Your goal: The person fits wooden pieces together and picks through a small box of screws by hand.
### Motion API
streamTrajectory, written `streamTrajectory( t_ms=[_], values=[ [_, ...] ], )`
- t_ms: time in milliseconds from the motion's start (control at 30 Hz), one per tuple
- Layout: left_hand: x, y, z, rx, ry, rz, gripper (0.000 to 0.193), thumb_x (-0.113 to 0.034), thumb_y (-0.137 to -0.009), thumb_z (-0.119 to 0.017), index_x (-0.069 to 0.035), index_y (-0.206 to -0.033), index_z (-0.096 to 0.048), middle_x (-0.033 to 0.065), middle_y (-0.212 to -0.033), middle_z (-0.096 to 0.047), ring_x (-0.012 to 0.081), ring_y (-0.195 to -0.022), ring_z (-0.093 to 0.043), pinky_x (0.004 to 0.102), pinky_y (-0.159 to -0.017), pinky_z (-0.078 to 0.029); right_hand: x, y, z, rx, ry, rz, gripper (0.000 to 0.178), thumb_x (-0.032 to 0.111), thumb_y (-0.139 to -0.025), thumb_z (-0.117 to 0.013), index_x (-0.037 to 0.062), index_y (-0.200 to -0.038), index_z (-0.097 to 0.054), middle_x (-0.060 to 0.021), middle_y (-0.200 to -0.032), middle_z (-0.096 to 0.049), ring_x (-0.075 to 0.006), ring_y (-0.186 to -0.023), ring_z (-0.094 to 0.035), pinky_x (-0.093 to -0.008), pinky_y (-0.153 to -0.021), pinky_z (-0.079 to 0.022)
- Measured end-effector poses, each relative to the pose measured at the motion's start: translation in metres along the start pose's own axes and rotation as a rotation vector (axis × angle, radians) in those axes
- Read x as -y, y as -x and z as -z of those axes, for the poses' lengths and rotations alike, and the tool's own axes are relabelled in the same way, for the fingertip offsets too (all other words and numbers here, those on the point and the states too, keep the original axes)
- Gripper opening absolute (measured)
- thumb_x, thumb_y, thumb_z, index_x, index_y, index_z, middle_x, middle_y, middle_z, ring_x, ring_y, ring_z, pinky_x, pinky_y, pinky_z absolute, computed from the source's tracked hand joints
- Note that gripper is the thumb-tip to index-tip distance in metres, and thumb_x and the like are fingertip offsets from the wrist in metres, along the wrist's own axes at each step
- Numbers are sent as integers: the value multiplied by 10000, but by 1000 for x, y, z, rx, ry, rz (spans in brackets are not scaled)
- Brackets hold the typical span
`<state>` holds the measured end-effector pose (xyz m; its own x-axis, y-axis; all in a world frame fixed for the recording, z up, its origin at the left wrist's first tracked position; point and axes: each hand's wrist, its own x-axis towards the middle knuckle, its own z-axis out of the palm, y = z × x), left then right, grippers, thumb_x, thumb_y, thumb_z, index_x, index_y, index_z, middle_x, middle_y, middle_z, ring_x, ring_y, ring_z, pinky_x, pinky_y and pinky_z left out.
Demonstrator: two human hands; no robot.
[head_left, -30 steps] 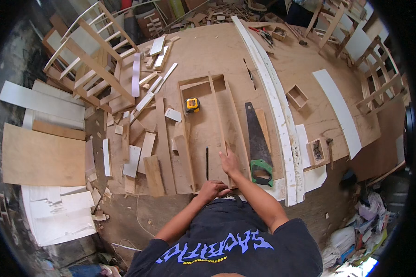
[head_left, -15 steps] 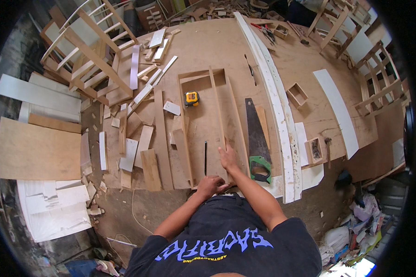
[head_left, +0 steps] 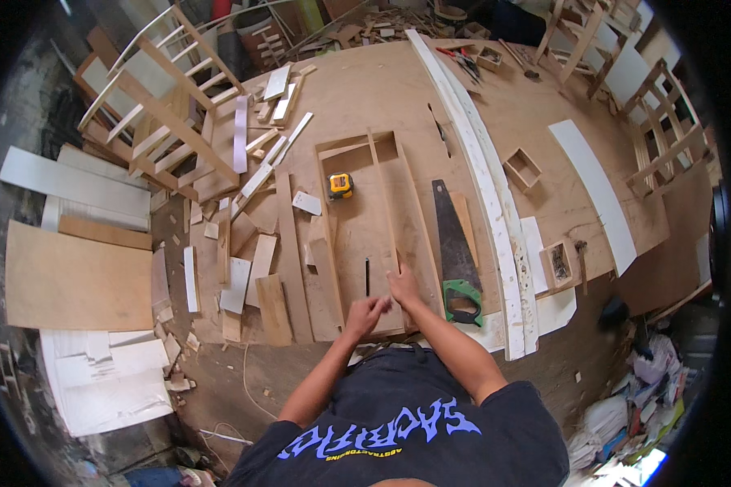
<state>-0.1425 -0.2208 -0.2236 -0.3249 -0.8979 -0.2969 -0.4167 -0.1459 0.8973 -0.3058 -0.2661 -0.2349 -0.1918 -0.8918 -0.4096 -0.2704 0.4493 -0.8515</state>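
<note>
Item, wooden frame (head_left: 418,223): long, rectangular, lying on the table (head_left: 357,85) directly before me, its near end by the table's near edge.
Item, middle strip (head_left: 385,203): narrow wood, running lengthwise within the frame, nearer its right side.
Right hand (head_left: 404,284): closed on the near part of the middle strip, as I see it.
Left hand (head_left: 367,315): over the frame's near end, just beside my right, fingers curled and blurred at the tips; I cannot tell whether it grips anything.
Item, pencil (head_left: 367,277): dark, slender, inside the frame, pointing away from me, just beyond my left hand.
Item, tape measure (head_left: 340,186): yellow and black, inside the frame beside its left side, toward the far end.
Item, handsaw (head_left: 455,235): dark blade, green handle toward me, right of the frame.
Item, long beams (head_left: 489,203): white, side by side, right of the handsaw.
Item, small box (head_left: 563,284): wooden, open-topped, holding nails, right of the beams.
</note>
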Motion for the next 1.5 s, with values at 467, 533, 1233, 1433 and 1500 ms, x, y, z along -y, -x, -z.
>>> streamTrajectory(
  t_ms=[467,533,1233,1433,1500],
  values=[
    [-57,-370,62,-490,-168,-169,574,-404,-1065,-550,44,-1422,-572,321,-1335,-637,487,-1275,-582,506,-1069,-469,-22,1,-6,-55,136,192,646,437,-1133,-383,57,-1650,-312,-230,-1117,-643,-328,-979,-622,-394,-954,-479],
    [-76,-404,61,-463,-187,-84,613,-441,-1072,-507,51,-1432,-567,323,-1353,-630,483,-1289,-576,510,-1076,-462,-20,8,2,-43,80,148,641,415,-1134,-395,28,-1640,-321,-249,-1155,-651,-344,-1029,-621,-395,-978,-470],
    [-56,-469,37,-738,-182,-105,386,-296,-1083,-500,3,-1166,-729,283,-1193,-668,456,-1152,-594,524,-1028,-451,-6,11,0,-44,-8,39,531,251,-1119,-460,47,-1606,-401,-244,-1106,-709,-387,-975,-689,-483,-893,-542],
    [-66,-463,39,-634,-219,-43,381,-299,-1083,-490,-6,-1178,-714,256,-1170,-673,457,-1137,-594,519,-1019,-455,-4,9,0,-71,37,77,469,177,-1128,-452,17,-1569,-441,-195,-1118,-695,-264,-902,-730,-381,-804,-603],
    [-65,-460,45,-623,-226,-14,380,-308,-1084,-490,-16,-1200,-703,245,-1182,-666,441,-1160,-587,521,-1020,-456,-7,11,-2,-46,68,92,476,182,-1125,-460,18,-1572,-437,-203,-1138,-695,-273,-930,-728,-387,-830,-599]
  ],
)
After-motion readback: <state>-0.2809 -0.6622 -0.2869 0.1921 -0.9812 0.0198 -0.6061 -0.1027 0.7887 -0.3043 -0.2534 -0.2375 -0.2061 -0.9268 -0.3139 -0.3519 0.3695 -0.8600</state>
